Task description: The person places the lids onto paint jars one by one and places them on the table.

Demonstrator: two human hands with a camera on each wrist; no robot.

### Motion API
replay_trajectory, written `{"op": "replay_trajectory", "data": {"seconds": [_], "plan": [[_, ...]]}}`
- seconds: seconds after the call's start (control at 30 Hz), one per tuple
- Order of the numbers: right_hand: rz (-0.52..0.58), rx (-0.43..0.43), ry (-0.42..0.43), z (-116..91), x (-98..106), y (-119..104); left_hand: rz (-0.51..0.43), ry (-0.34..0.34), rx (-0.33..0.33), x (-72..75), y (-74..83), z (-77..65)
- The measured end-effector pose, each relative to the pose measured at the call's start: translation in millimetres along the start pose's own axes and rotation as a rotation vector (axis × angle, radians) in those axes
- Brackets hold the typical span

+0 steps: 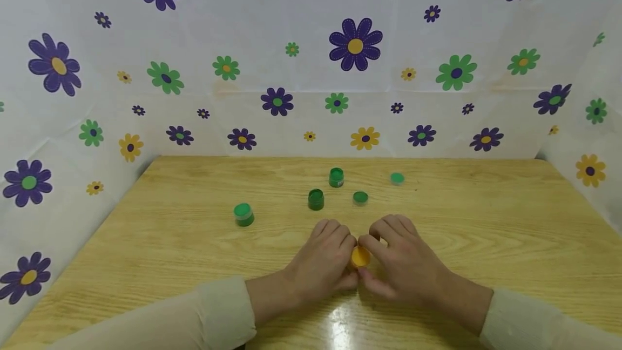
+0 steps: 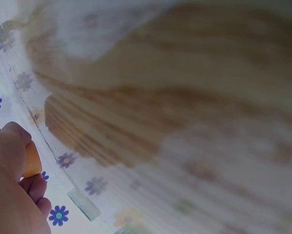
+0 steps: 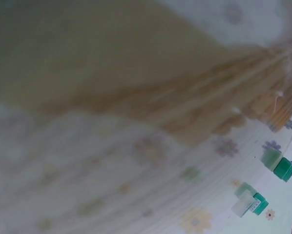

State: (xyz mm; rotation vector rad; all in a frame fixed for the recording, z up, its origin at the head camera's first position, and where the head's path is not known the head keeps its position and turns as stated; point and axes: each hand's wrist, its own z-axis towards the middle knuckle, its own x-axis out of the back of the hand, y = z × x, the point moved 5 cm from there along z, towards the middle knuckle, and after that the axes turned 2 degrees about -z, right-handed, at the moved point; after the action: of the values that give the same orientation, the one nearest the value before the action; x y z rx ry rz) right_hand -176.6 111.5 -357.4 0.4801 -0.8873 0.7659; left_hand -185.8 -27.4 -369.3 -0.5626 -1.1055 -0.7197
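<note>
Both hands meet over the near middle of the table around a small yellow paint jar (image 1: 360,257), its round yellow top facing up. My left hand (image 1: 318,263) grips it from the left, and in the left wrist view its orange-yellow side (image 2: 32,160) shows between the thumb and fingers of that left hand (image 2: 11,170). From the right, my right hand (image 1: 405,261) pinches the jar, with forefinger at the far rim and thumb at the near rim. The lower part of the jar is hidden by the hands.
Beyond the hands stand two uncovered green jars (image 1: 316,200) (image 1: 336,178). Two green lids (image 1: 360,198) (image 1: 397,178) lie to their right. A green jar with its lid on (image 1: 244,215) is at left. Flower-printed cloth (image 1: 291,74) walls the wooden table (image 1: 194,188) at back and sides.
</note>
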Motion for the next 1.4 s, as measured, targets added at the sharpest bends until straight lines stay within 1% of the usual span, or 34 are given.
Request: {"op": "replay_trajectory", "data": {"seconds": [0.3,0.57,0.73,0.93,1.0,1.17,1.4], "plan": [[-0.026,0.018,-0.008,0.9,-1.9,-2.8,0.007,0.006,-0.014,0.1,0.9,-0.1],[-0.034,0.036,0.031,0.3,-2.3,-2.9,0.031,0.03,-0.03,0.1,1.7,0.7],[-0.065,0.038,0.05,0.1,-2.2,-2.7,0.04,0.011,-0.032,-0.7,2.0,1.1],[-0.11,0.061,0.119,2.3,1.2,-5.0,0.039,-0.016,-0.023,-0.3,1.2,0.2],[-0.112,0.054,0.108,2.3,1.5,-4.8,0.034,-0.016,-0.022,0.2,1.1,0.1],[-0.074,0.022,0.043,0.9,0.3,-2.8,0.019,-0.013,-0.01,0.9,0.3,0.5],[-0.033,0.054,0.026,0.4,-0.4,-4.9,0.009,0.01,-0.005,1.0,-0.6,0.5]]}}
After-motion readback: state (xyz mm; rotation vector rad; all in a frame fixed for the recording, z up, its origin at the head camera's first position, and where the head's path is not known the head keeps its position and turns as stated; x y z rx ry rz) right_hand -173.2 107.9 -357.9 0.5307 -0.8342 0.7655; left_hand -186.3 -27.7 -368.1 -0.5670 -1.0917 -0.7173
